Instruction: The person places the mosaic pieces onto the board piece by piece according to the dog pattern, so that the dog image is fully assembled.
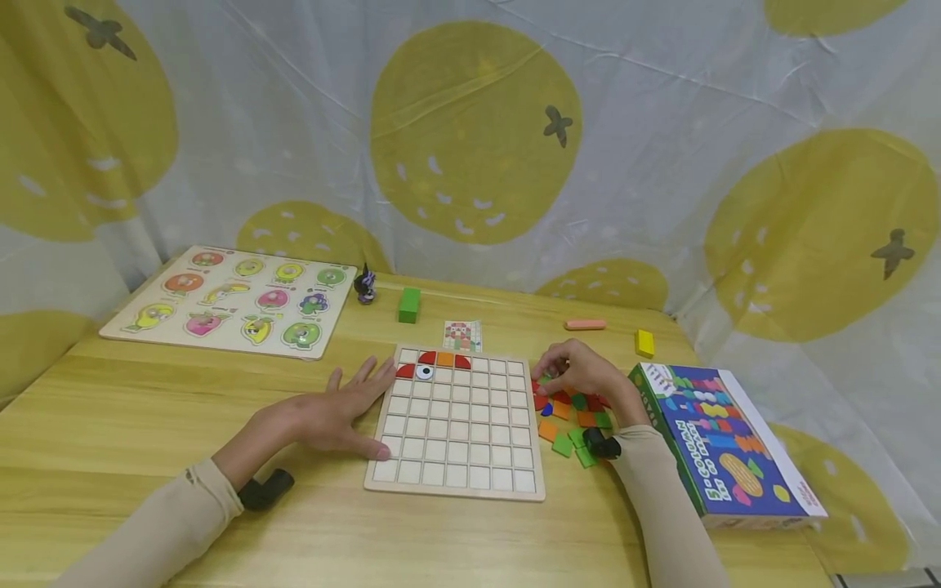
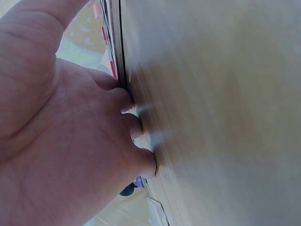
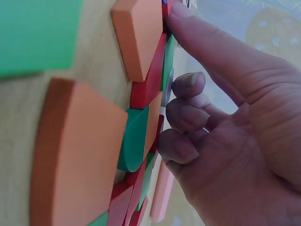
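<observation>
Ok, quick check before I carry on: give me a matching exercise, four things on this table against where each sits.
Things:
1. green block
2. fruit peg puzzle
3. blue game box
4. left hand

Places:
A. far left of the table
B. right edge, beside the loose pieces
C. against the grid board's left edge
D. behind the grid board, near the small dark figure

Pairs: 1-D, 2-A, 3-B, 4-C

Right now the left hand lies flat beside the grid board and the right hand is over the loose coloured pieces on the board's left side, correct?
Not quite. The left hand does lie flat against the grid board, but the right hand is over the loose coloured pieces on the board's right side, next to the box. The head view shows it.
</observation>
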`<state>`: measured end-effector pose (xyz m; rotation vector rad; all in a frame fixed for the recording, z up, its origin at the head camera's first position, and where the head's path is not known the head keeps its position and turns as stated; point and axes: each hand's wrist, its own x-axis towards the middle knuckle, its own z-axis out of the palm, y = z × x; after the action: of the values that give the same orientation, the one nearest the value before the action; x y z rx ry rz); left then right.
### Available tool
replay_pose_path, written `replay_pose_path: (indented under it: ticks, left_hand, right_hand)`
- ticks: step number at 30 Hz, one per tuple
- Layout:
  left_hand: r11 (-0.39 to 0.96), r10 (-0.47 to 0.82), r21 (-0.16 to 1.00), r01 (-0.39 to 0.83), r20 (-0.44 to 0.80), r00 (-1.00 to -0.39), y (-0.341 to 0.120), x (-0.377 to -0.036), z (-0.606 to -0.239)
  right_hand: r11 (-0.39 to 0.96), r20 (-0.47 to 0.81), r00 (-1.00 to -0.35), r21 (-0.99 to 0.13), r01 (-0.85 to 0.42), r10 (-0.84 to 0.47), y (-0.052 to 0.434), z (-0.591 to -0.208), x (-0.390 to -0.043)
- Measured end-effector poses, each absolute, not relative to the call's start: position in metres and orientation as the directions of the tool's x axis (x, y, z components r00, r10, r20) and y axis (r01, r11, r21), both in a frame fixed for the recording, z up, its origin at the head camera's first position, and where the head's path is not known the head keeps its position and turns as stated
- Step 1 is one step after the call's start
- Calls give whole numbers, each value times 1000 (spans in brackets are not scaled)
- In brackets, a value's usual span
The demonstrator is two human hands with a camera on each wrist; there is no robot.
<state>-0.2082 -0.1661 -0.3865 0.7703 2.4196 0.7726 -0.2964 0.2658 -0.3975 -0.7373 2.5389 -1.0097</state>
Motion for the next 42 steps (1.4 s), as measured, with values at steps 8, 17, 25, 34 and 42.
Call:
replay_pose_path:
  ticks: [8, 17, 25, 34, 42]
  left_hand:
    - [678, 636, 641, 360, -266, -725, -167, -209, -388]
    - [678, 636, 641, 360, -265, -725, -172, -209, -390]
    - [665, 646, 649, 368, -253, -720, -174, -208, -391]
    - [664, 650, 648, 372, -255, -716, -167, -209, -391]
    - [672, 645, 639, 375, -255, -721, -169, -208, -390]
  right_hand:
    - [627, -95, -827, -701, -340, -554, 260, -396, -294]
    - [591, -56, -818, -720, -364, -572, 257, -400, -296]
    - [613, -80, -825, -710, -348, -560, 258, -400, -295]
    - [685, -120, -857, -661, -307, -501, 266, -396, -287]
    - [683, -56, -864, -640, -354, -500, 271, -398, -290]
